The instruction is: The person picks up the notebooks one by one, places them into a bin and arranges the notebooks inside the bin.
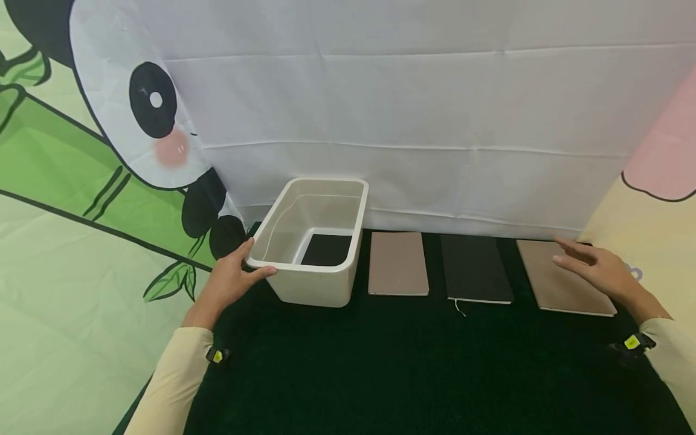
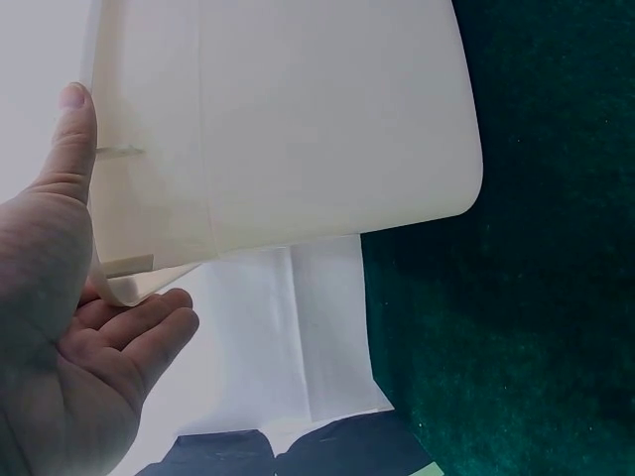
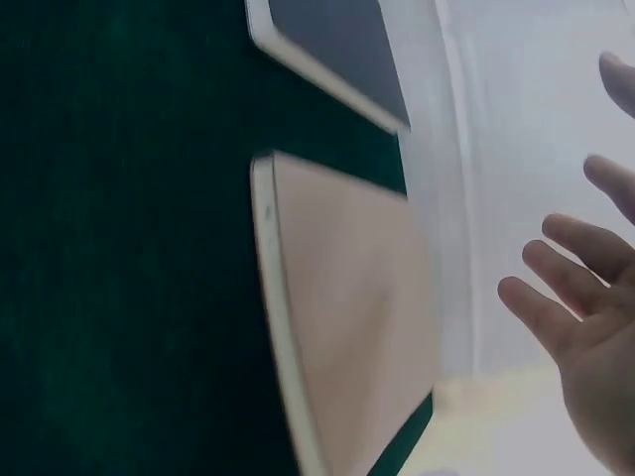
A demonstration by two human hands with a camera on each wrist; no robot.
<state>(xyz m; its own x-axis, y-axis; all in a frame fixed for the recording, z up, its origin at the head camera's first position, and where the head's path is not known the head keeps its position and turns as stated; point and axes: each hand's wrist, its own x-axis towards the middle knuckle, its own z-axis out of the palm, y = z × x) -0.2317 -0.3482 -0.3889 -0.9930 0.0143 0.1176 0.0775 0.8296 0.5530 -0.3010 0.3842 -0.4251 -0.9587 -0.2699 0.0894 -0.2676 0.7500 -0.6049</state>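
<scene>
An off-white plastic bin (image 1: 321,284) stands on the dark green cloth. My left hand (image 1: 231,281) holds its near left corner, thumb along the front rim and fingers round the side; the left wrist view shows this grip on the bin (image 2: 298,119). Inside, a flat black notebook-like rectangle (image 1: 326,250) lies on the bottom. My right hand (image 1: 598,272) hovers over a tan notebook (image 1: 560,278) at the far right, fingers spread and apart from it in the right wrist view. Left of that notebook lie a black notebook (image 1: 475,269) with a pale ribbon and a pinkish-beige notebook (image 1: 399,264).
Dark green cloth (image 1: 408,368) covers the table. A white fabric backdrop (image 1: 413,109) rises right behind the bin and notebooks. A panda-printed sheet (image 1: 109,157) hangs at the left, and a yellow and pink one (image 1: 658,223) at the right.
</scene>
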